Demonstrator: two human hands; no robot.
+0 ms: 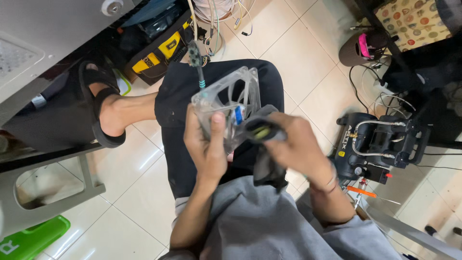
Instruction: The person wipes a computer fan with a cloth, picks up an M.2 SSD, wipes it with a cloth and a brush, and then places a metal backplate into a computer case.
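- Clear plastic: a square fan frame (230,103) sits over the person's lap, gripped at its lower edge by the left hand (206,147), thumb pressed on its face.
- The right hand (294,144) is clenched around a dark cloth (263,144), pressed against the fan's right side.
- A thin cable (198,67) rises from the fan, above the left hand.
- Right of the right hand, a black compressor (378,144) stands on the tiled floor (298,53).
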